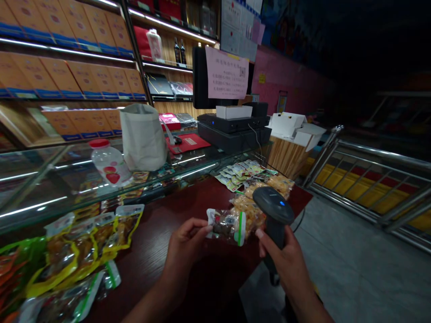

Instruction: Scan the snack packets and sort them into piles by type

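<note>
Between the thumb and fingers of my left hand (188,237) is one end of a small clear snack packet (225,224) with a green stripe and dark contents. My right hand (288,255) is wrapped round the handle of a black barcode scanner (274,206), whose blue light is lit. The scanner's head stands just right of the packet and above it. Behind both lie clear bags of light-brown snacks (247,208) and a row of small green-and-white sachets (239,172). Yellow-edged snack packets (90,246) are on the dark red table (151,251) to the left.
A glass counter (182,172) borders the table's far side, bearing a plastic jar with a red lid (109,163), a pale bag (143,137) and a point-of-sale terminal (232,125). Boxed shelves (67,76) rise behind. A metal railing (377,179) stands at the right.
</note>
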The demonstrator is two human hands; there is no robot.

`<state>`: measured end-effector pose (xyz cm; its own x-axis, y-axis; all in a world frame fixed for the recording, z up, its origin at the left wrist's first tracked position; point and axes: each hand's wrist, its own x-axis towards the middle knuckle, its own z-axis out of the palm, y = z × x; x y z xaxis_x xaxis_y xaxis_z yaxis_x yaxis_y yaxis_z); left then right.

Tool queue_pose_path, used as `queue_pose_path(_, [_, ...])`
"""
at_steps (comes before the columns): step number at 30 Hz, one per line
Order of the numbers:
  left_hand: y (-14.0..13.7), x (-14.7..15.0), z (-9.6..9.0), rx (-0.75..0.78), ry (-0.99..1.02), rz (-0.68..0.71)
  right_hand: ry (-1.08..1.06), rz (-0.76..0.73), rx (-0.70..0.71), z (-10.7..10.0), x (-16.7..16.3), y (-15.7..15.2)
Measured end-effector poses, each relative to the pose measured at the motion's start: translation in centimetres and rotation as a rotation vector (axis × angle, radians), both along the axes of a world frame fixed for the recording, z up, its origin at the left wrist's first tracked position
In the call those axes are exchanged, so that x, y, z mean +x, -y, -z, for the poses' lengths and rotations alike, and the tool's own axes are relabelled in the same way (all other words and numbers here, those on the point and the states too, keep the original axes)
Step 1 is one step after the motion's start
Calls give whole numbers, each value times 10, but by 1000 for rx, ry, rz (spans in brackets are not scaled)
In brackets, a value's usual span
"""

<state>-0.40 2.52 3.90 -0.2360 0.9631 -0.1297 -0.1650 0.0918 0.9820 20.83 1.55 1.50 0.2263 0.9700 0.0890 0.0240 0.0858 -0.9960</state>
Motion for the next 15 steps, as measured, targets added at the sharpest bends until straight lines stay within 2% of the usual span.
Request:
queue_pose_path(6, [-20,-22,27,119,-58,-195,46,-105,-55,2,0,8])
queue_pose_path(11, [-29,-36,49,163,-94,-234,100,-242,-82,1,-20,8])
queue_pose_path(15, [-32,-44,59,166,-96,-265,94,-388,-101,13,-35,1])
